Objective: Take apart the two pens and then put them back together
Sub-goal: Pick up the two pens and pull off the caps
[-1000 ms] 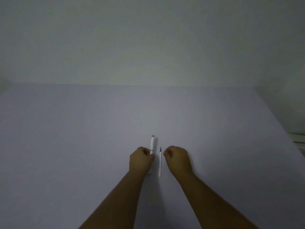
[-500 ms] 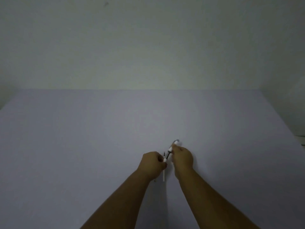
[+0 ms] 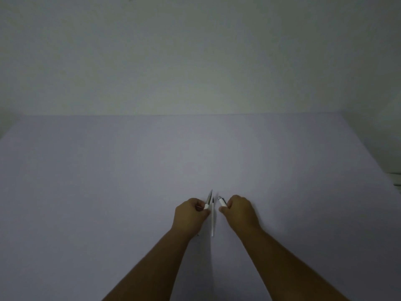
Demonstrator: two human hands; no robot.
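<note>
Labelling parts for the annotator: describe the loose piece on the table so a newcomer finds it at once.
On the pale lilac table, look in the gap between the left hand and the right hand. There lies a thin white pen refill with a dark tip, pointing away from the person. Unlike the thicker pieces nearby, no hand holds it.

One pen's in two pieces — the pointed grey tip half (image 3: 208,198) sticks up out of my left fist, the white barrel half (image 3: 222,201) pokes out of my right. Between them a thin white refill (image 3: 212,217) lies flat, dark tip pointing away.
</note>
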